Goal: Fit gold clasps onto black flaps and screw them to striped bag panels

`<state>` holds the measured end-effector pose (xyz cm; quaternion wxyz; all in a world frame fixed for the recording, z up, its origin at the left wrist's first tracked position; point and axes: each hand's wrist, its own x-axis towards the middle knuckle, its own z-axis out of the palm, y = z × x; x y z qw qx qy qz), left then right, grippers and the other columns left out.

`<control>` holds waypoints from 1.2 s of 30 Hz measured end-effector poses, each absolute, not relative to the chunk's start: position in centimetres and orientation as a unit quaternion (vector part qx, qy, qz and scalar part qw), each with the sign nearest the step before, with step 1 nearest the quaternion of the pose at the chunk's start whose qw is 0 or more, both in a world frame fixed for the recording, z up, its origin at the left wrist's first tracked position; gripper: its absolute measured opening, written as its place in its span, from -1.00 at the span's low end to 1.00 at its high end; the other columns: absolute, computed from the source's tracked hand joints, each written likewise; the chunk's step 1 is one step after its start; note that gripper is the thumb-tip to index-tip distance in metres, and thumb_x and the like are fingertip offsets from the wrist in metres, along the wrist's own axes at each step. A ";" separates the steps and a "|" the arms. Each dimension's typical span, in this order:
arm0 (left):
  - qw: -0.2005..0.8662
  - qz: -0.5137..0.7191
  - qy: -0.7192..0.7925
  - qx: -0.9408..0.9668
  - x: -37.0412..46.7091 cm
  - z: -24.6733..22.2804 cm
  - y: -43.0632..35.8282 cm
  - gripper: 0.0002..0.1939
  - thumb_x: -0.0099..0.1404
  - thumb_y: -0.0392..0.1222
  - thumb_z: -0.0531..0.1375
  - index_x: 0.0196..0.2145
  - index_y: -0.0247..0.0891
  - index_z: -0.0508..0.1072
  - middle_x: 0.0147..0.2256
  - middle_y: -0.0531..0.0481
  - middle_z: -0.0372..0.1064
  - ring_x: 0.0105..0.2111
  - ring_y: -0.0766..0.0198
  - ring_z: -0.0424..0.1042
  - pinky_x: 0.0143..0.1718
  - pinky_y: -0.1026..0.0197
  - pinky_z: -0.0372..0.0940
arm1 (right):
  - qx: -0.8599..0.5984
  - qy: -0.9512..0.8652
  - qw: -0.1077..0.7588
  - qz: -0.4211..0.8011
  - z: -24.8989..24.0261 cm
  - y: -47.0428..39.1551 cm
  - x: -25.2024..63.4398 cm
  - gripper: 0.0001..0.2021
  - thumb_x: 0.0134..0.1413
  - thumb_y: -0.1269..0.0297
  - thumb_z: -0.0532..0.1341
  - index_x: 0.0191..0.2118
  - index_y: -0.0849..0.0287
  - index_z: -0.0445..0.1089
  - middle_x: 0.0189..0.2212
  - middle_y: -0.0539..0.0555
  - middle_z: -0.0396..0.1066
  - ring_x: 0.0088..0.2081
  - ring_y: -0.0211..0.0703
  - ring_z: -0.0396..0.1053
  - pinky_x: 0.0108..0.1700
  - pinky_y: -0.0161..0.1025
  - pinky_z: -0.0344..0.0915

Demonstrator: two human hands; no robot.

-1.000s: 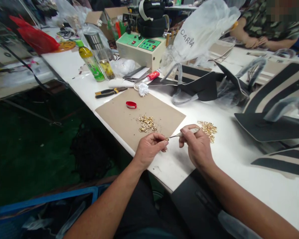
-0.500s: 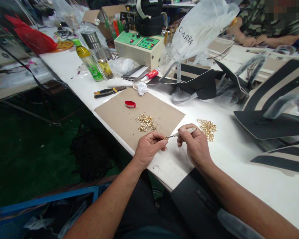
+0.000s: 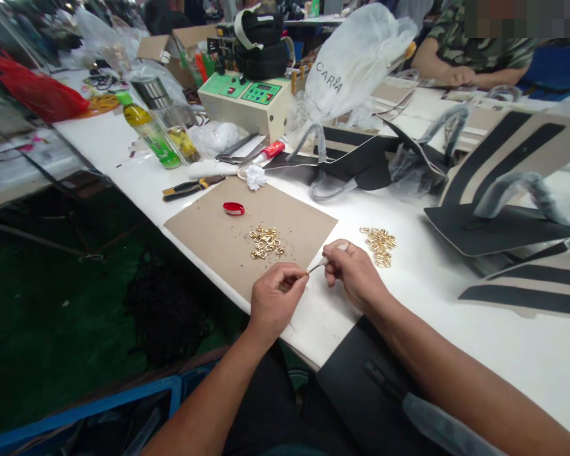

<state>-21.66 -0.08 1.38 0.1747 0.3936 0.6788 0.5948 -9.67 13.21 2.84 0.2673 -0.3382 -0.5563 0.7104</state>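
Worktop [image 3: 422,272], white and crowded, slants away from its near edge, where a person sits at close handwork. Striped panels [image 3: 527,285] in black and beige fill its right side, and a cream machine [image 3: 244,111] with a green top stands toward the far edge.

A brown board [image 3: 209,234] lies along the near edge. By its near corner, the left hand [image 3: 276,297] has thumb and forefinger closed in a pinch; off its right edge, the right hand [image 3: 356,275] grips a slim tool. Yellow-and-black pliers [image 3: 193,187] lie at the board's left-hand edge.

The tool [image 3: 317,266], pale-handled with a thin dark shaft, points at the pinching fingertips. Good control here would seem to call for a short grip, light pressure and a shaft kept in line with the work, the left thumb clear of the point should it slip.

Loose gold fittings form two heaps: one [image 3: 266,242] on the board amid dark crumbs, the other [image 3: 380,244] on the worktop past the board's right corner. Keeping the heaps apart looks wise.

Smallest of all, a gold piece [image 3: 307,273] sits at the left fingertips, mostly hidden. Held farther in from the near edge, over the board, it would probably be easier to recover if dropped.
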 end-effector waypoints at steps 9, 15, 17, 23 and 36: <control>0.088 0.492 0.749 0.435 -23.6 3.7 1.0 -0.92 0.28 -0.15 0.33 -0.29 -0.18 0.62 -0.33 0.04 0.60 -0.40 0.30 0.51 -0.31 0.26 0.41 | -0.270 -0.514 0.302 0.756 3.2 14.8 -9.3 -0.71 0.21 0.03 0.32 -0.31 0.14 0.34 -0.58 -0.09 0.37 -0.60 -0.29 0.33 -0.50 -0.34 0.29; 0.039 0.376 0.818 0.433 -27.9 4.6 1.2 -0.86 0.27 -0.08 0.29 -0.29 -0.15 0.62 -0.38 0.07 0.57 -0.46 0.24 0.47 -0.32 0.17 0.41 | -0.280 -0.476 0.384 0.740 3.3 17.0 -8.7 -0.66 0.16 -0.05 0.36 -0.30 0.14 0.37 -0.55 -0.09 0.37 -0.59 -0.27 0.34 -0.54 -0.33 0.31; 0.005 0.345 0.817 0.461 -28.9 5.0 1.6 -0.87 0.25 -0.12 0.28 -0.29 -0.16 0.61 -0.29 0.05 0.57 -0.44 0.23 0.46 -0.25 0.11 0.41 | -0.295 -0.452 0.412 0.734 3.3 17.9 -8.5 -0.66 0.13 -0.03 0.37 -0.32 0.14 0.37 -0.56 -0.10 0.36 -0.61 -0.29 0.31 -0.57 -0.34 0.28; -0.005 0.320 0.761 0.564 -25.9 5.2 6.7 -0.82 0.31 -0.21 0.26 -0.14 -0.15 0.60 -0.12 0.01 0.54 -0.38 0.28 0.45 -0.14 0.15 0.41 | -0.305 -0.410 0.514 0.689 4.5 21.2 -6.9 -0.71 0.11 0.04 0.38 -0.30 0.14 0.38 -0.57 -0.10 0.35 -0.60 -0.31 0.29 -0.58 -0.36 0.25; 0.040 0.149 0.728 0.668 -18.5 2.0 20.2 -0.77 0.50 -0.12 0.15 -0.13 -0.10 0.63 -0.11 -0.10 0.46 -0.06 0.05 0.39 -0.17 0.11 0.31 | -0.317 -0.354 0.564 0.675 4.1 25.0 -4.9 -0.70 0.05 0.07 0.42 -0.31 0.14 0.36 -0.57 -0.13 0.33 -0.62 -0.37 0.27 -0.60 -0.41 0.21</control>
